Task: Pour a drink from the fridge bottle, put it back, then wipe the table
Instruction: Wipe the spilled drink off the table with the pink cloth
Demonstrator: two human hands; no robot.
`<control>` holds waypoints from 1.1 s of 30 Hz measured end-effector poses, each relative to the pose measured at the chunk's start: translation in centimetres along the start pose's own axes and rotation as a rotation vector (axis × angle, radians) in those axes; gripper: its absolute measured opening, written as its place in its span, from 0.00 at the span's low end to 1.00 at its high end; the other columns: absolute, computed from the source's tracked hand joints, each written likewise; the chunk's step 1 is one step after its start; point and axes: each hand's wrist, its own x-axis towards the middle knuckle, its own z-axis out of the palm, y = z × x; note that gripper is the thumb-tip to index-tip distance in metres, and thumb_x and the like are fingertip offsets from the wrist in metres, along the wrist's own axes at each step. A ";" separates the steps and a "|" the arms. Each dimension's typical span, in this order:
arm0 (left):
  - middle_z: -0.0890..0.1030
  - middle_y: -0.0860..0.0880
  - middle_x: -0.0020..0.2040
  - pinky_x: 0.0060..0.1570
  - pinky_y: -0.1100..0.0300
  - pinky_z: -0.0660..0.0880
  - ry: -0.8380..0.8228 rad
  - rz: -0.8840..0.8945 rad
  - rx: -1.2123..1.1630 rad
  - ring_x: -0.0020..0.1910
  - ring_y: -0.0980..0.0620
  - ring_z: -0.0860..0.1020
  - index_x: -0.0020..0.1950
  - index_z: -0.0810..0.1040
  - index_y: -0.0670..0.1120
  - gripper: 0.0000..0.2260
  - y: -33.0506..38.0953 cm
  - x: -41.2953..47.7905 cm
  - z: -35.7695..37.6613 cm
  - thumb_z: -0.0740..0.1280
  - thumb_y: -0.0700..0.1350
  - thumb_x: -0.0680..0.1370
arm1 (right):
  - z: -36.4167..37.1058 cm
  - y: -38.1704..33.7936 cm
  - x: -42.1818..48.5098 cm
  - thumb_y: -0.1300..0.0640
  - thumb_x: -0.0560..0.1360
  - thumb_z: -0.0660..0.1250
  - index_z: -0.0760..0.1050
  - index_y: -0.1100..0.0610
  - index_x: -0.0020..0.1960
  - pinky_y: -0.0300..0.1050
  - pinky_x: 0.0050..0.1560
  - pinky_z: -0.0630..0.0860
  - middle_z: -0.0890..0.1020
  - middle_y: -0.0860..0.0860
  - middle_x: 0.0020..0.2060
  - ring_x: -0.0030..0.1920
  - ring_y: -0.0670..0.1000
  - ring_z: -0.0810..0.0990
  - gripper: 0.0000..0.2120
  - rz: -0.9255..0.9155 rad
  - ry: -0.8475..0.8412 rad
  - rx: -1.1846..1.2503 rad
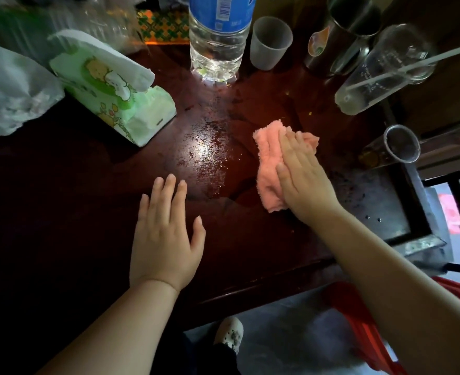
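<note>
A pink cloth (pixel 269 163) lies bunched on the dark red wooden table (pixel 88 212), right of the middle. My right hand (pixel 301 180) presses flat on it, fingers pointing away from me. To the cloth's left, a wet smear (pixel 209 155) glistens on the wood. My left hand (pixel 166 234) rests flat and open on the table near the front edge, holding nothing. At the back stands a large clear water bottle (pixel 218 41) with a blue label, and beside it a frosted plastic cup (pixel 270 43).
A green tissue pack (pixel 112 90) and a white plastic bag (pixel 9 90) sit at the left. Metal cups (pixel 350 28), a clear tumbler with a straw (pixel 385 69) and a small glass (pixel 399 144) crowd the right. A red stool (pixel 364 328) stands below the table's front edge.
</note>
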 end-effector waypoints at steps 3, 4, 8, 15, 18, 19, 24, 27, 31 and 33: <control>0.63 0.41 0.74 0.74 0.47 0.53 0.006 0.007 -0.002 0.75 0.43 0.58 0.73 0.65 0.39 0.27 -0.1 0.0 0.1 0.54 0.51 0.77 | 1.0 -2.0 -0.3 0.47 0.77 0.37 0.47 0.64 0.76 0.49 0.75 0.42 0.52 0.62 0.76 0.76 0.60 0.48 0.32 0.080 0.022 -0.053; 0.64 0.41 0.74 0.74 0.47 0.53 0.011 0.009 -0.002 0.75 0.43 0.58 0.73 0.65 0.39 0.27 -0.1 0.0 0.1 0.54 0.51 0.77 | 1.2 -2.6 -0.3 0.47 0.76 0.37 0.46 0.64 0.76 0.50 0.75 0.42 0.51 0.62 0.76 0.76 0.60 0.48 0.33 0.115 0.024 -0.045; 0.64 0.41 0.74 0.74 0.48 0.52 0.028 0.015 -0.001 0.75 0.43 0.58 0.72 0.65 0.39 0.27 0.0 0.0 0.2 0.53 0.51 0.77 | 0.6 -3.4 -1.0 0.44 0.77 0.40 0.44 0.61 0.77 0.49 0.76 0.42 0.49 0.59 0.77 0.77 0.56 0.45 0.33 0.145 0.020 0.074; 0.65 0.40 0.73 0.73 0.45 0.55 0.050 0.022 -0.012 0.74 0.42 0.59 0.72 0.66 0.38 0.27 0.0 -0.2 0.1 0.53 0.51 0.77 | 0.4 -0.6 -10.9 0.47 0.79 0.54 0.56 0.62 0.75 0.46 0.75 0.49 0.58 0.57 0.75 0.77 0.53 0.51 0.30 0.330 0.314 0.111; 0.64 0.40 0.74 0.72 0.43 0.56 0.043 0.031 -0.011 0.74 0.41 0.59 0.72 0.66 0.38 0.27 0.1 -0.1 0.0 0.52 0.52 0.77 | 0.8 -0.4 -11.0 0.49 0.78 0.56 0.57 0.62 0.74 0.52 0.75 0.53 0.61 0.58 0.74 0.76 0.55 0.54 0.29 0.535 0.370 0.101; 0.64 0.40 0.74 0.72 0.42 0.56 0.042 0.038 -0.008 0.74 0.41 0.59 0.72 0.65 0.38 0.27 0.2 -0.2 -0.1 0.52 0.52 0.77 | 0.8 -0.5 -10.9 0.50 0.78 0.58 0.58 0.62 0.74 0.52 0.75 0.53 0.61 0.58 0.74 0.76 0.55 0.54 0.29 0.569 0.364 0.102; 0.65 0.40 0.73 0.69 0.36 0.56 0.133 0.181 0.016 0.74 0.41 0.61 0.71 0.66 0.39 0.24 0.6 -1.2 -0.7 0.55 0.49 0.78 | 0.8 -0.4 -11.2 0.55 0.77 0.60 0.66 0.61 0.69 0.48 0.71 0.62 0.71 0.56 0.67 0.70 0.54 0.65 0.22 0.531 0.462 0.189; 0.70 0.41 0.69 0.67 0.42 0.64 0.145 0.371 -0.099 0.69 0.42 0.67 0.69 0.70 0.40 0.22 2.9 0.7 -1.5 0.59 0.46 0.77 | 0.8 -0.5 -11.3 0.59 0.75 0.63 0.73 0.59 0.62 0.44 0.61 0.68 0.77 0.54 0.58 0.60 0.53 0.72 0.15 0.539 0.572 0.244; 0.75 0.42 0.63 0.58 0.49 0.71 0.078 0.416 -0.156 0.60 0.42 0.73 0.66 0.75 0.42 0.20 10.0 6.0 -1.3 0.63 0.47 0.75 | 1.0 -0.3 -11.4 0.60 0.74 0.66 0.77 0.57 0.52 0.43 0.50 0.70 0.78 0.51 0.47 0.49 0.52 0.73 0.07 0.487 0.595 0.250; 0.74 0.43 0.63 0.54 0.48 0.72 0.021 0.342 -0.070 0.59 0.41 0.73 0.68 0.73 0.46 0.22 12.9 7.6 -0.4 0.66 0.48 0.74 | 1.1 -0.1 -11.3 0.60 0.74 0.67 0.78 0.56 0.50 0.43 0.48 0.69 0.78 0.51 0.45 0.45 0.52 0.73 0.06 0.481 0.603 0.247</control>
